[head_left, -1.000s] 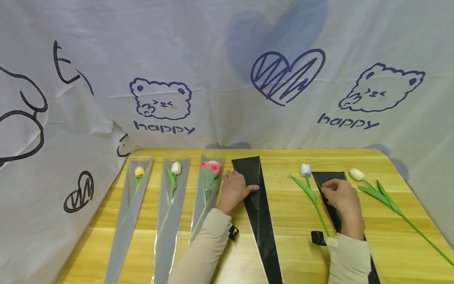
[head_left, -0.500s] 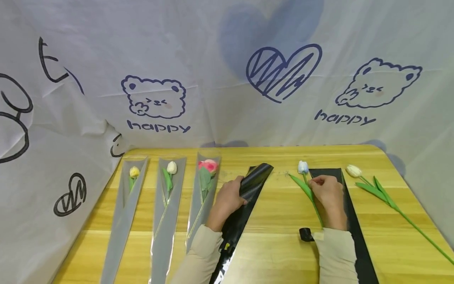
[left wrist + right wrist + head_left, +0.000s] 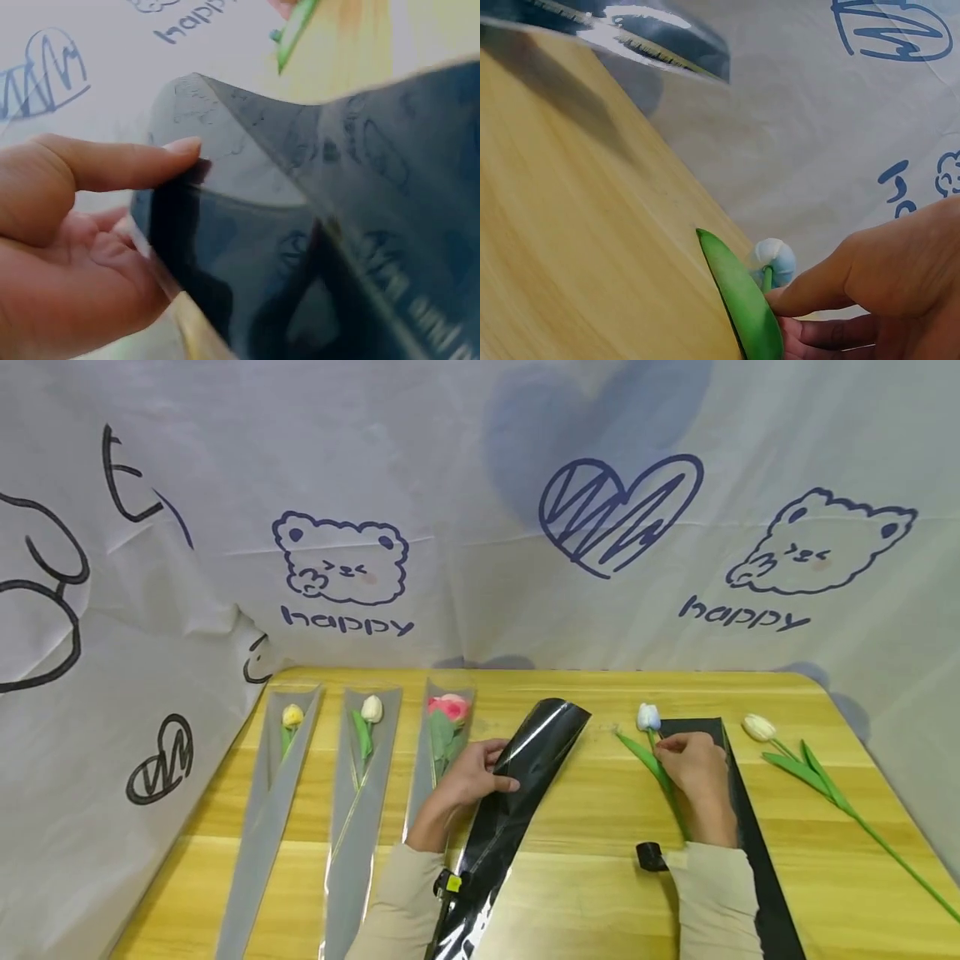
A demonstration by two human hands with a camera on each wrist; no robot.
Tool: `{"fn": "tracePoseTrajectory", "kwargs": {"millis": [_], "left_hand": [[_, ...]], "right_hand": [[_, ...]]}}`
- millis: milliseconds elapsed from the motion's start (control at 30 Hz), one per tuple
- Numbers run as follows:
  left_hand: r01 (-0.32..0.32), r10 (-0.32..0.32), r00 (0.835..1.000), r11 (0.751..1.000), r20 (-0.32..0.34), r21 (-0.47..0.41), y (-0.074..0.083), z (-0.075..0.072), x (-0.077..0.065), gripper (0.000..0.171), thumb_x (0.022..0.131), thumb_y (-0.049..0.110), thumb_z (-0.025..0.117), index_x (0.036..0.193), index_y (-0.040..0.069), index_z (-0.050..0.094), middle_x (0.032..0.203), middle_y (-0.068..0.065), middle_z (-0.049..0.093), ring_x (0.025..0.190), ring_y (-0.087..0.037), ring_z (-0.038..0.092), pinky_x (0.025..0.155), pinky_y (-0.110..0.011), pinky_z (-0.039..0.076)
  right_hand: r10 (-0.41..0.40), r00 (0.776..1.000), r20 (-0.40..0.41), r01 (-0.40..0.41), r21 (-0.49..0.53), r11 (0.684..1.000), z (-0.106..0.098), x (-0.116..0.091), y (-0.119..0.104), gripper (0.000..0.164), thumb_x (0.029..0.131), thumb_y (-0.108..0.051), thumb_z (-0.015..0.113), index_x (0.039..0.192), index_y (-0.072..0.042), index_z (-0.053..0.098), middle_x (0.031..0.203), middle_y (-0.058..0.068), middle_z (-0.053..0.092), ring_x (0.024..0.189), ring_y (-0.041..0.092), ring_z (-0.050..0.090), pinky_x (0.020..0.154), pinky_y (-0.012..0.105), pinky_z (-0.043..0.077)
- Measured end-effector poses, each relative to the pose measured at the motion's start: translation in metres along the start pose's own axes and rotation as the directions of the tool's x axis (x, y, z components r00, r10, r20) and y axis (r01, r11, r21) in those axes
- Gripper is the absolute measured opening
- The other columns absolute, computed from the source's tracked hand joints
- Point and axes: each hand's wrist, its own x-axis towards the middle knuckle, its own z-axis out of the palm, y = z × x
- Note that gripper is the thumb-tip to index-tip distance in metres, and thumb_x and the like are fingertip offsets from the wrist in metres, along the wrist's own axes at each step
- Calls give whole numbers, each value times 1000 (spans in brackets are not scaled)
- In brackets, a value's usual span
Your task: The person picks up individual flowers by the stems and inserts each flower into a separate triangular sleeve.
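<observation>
My left hand [image 3: 474, 777] grips a black flower sleeve [image 3: 536, 752] near its wide top, thumb on the near face. The sleeve is tilted and curved; in the left wrist view its clear upper flap [image 3: 225, 165] shows by the thumb. My right hand [image 3: 693, 768] pinches the stem of a pale blue tulip [image 3: 648, 717] just below the bloom. One long green leaf [image 3: 742, 300] stands out beside those fingers in the right wrist view. Partly under the right hand lies a second black sleeve [image 3: 761, 868], flat on the table.
On the left lie three filled sleeves, with a yellow tulip [image 3: 292, 717], a white tulip [image 3: 371, 708] and a pink rose [image 3: 450, 708]. Another white tulip [image 3: 759, 727] lies at the right. A printed cloth [image 3: 480, 568] hangs behind the wooden table [image 3: 585, 877].
My left hand has taken hold of the black sleeve, lifted and tilted its top to the right. My right hand has moved left from the other sleeve to the blue tulip's stem.
</observation>
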Motion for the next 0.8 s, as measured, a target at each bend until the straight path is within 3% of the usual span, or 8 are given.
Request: {"fn": "tracePoseTrajectory", "kwargs": {"millis": [133,267,367,467,667,800], "left_hand": [[37,-22,998,970,65,-239,-3,-2,1,70,85,-21,64,150,-11,39,123,-31,66,89,-24,73,73,-31,59],[71,-49,997,915,66,-397,-5,-4,0,80,85,-24,59,157,-3,32,134,-28,61,96,-17,69,77,-30,58],[78,-54,996,894,68,-441,-6,-3,-1,84,87,-23,58,160,1,26,141,-27,57,102,-16,66,81,-29,57],[91,-58,994,885,88,-456,-5,-3,-1,82,91,-18,59,162,4,24,140,-24,59,102,-18,68,83,-31,57],[92,-40,992,874,118,-477,0,-4,-1,54,105,1,54,157,4,36,113,-12,74,90,-19,73,77,-35,60],[65,-27,996,875,86,-479,6,-5,-2,54,110,10,46,160,1,26,95,1,73,79,-8,69,71,-24,56]], "right_hand": [[-22,1000,12,22,5,1000,-6,-2,0,25,100,-16,66,108,7,74,105,26,71,91,40,65,68,44,55],[-58,998,18,57,31,998,-16,-6,-4,27,101,-17,64,112,6,73,105,24,70,91,38,65,69,44,55],[-69,998,2,68,76,995,-26,-9,-8,28,101,-18,64,117,5,72,106,21,70,94,35,64,71,41,54],[-49,998,-33,54,167,985,-38,-13,-15,30,102,-18,65,121,4,71,107,17,70,92,25,64,71,29,52],[-46,986,-161,98,329,939,-56,-20,-26,29,99,-14,68,120,7,70,92,0,70,75,3,64,66,15,52],[-18,977,-214,119,466,877,-65,-24,-34,26,97,-9,71,116,8,69,83,-13,67,72,3,66,66,15,54]]}}
